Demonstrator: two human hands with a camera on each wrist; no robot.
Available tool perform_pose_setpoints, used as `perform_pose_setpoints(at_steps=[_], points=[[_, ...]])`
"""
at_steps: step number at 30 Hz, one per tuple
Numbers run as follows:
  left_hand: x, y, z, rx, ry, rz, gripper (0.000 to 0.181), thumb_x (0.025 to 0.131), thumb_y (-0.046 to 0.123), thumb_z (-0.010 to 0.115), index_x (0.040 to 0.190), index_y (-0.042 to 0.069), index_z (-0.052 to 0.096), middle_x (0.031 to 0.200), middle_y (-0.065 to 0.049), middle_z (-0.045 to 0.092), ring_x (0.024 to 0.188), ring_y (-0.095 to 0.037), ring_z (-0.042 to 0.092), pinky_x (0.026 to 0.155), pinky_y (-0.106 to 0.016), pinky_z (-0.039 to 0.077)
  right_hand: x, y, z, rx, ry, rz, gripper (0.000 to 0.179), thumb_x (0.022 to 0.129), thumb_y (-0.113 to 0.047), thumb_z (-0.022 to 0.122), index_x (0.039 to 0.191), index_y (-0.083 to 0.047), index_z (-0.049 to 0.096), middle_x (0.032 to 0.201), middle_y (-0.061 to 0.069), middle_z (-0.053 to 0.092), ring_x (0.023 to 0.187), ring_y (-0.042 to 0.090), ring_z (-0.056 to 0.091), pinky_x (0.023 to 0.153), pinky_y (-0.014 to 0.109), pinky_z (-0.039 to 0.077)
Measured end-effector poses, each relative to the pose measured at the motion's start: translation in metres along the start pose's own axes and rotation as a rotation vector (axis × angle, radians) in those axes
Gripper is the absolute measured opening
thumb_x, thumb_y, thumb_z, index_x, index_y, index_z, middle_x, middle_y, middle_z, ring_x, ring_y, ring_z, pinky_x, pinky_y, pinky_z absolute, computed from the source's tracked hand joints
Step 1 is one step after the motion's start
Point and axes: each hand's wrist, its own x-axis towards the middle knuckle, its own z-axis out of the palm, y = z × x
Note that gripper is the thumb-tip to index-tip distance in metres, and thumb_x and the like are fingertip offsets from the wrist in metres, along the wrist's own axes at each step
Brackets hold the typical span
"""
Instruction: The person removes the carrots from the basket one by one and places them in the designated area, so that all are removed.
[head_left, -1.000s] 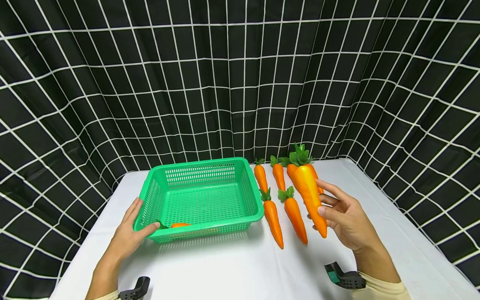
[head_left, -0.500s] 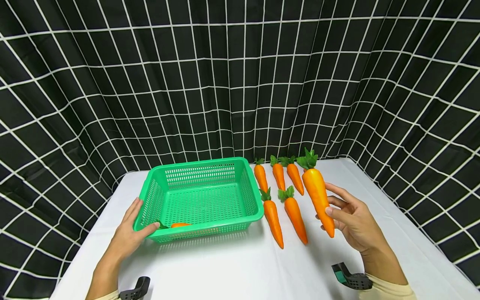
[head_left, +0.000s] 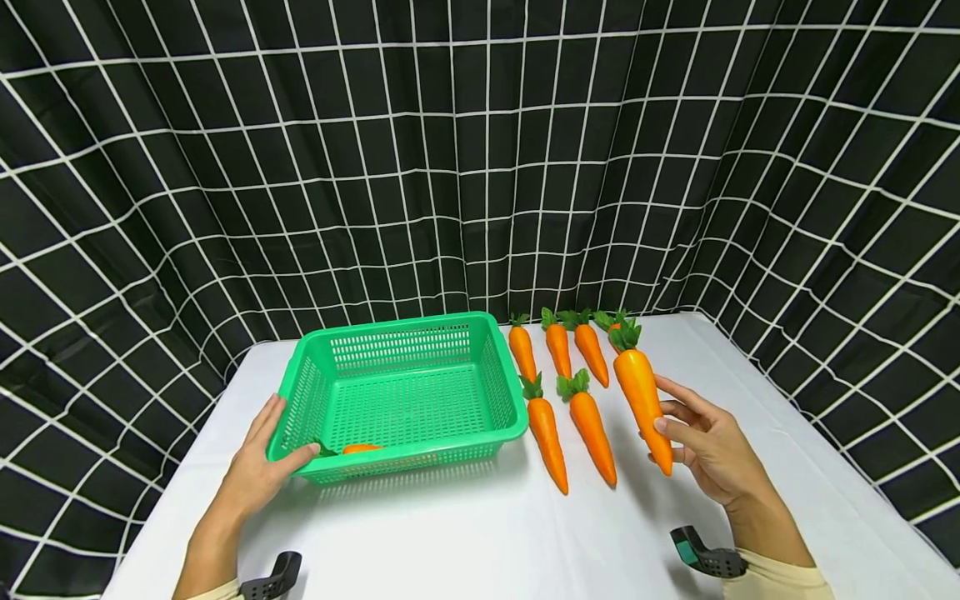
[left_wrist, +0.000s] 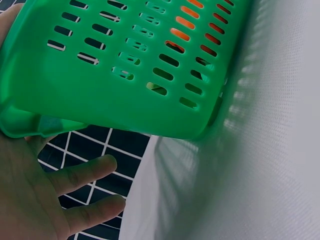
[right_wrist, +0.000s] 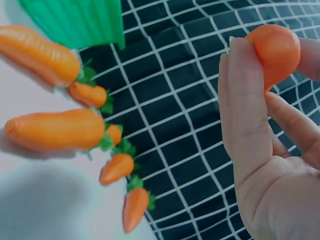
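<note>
My right hand [head_left: 712, 454] holds a carrot [head_left: 637, 387] near its pointed tip, between thumb and fingers, with the leafy end tilted away. In the right wrist view the carrot's orange body shows between the fingers. A green plastic basket [head_left: 420, 451] stands left of centre, and my left hand [head_left: 258, 467] holds its near-left corner. The thumb lies over the rim; in the left wrist view two fingers [left_wrist: 92, 172] stretch out straight outside it. One carrot [head_left: 362, 448] lies inside the basket by the near wall, mostly hidden.
Right of the basket, two carrots lie in a near row, such as this one [head_left: 592, 435], and several in a back row, such as this one [head_left: 557, 346]. The farthest right is partly hidden behind the held carrot. A black gridded curtain [head_left: 472, 167] borders the white table [head_left: 420, 533].
My right hand has moved a little to the right with the carrot, whose leafy end has come lower and nearer. The left hand and basket have kept their place.
</note>
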Motion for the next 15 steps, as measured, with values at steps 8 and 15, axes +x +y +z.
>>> perform_pose_setpoints(at_steps=[8,15], points=[[0.0,-0.002,0.002,0.007,-0.002,-0.007,0.086,0.077,0.042,0.061,0.14,0.015,0.01,0.144,-0.003,0.003,0.127,-0.032,0.003,0.087,-0.065,0.013,0.004,0.016,-0.01,-0.129,0.096,0.106,0.056,0.082,-0.005,0.059,0.133,-0.012,0.036,0.103,0.013,0.049,0.082,0.025,0.057,0.066,0.047,0.048],[0.001,-0.003,0.002,0.001,-0.006,-0.01,0.086,0.077,0.04,0.062,0.14,0.015,0.01,0.144,-0.002,0.003,0.127,-0.033,0.004,0.086,-0.066,0.013,0.006,0.028,-0.019,-0.162,0.153,0.175,0.059,0.079,-0.011,0.063,0.132,-0.016,0.038,0.105,0.013,0.048,0.085,0.022,0.055,0.07,0.043,0.047]])
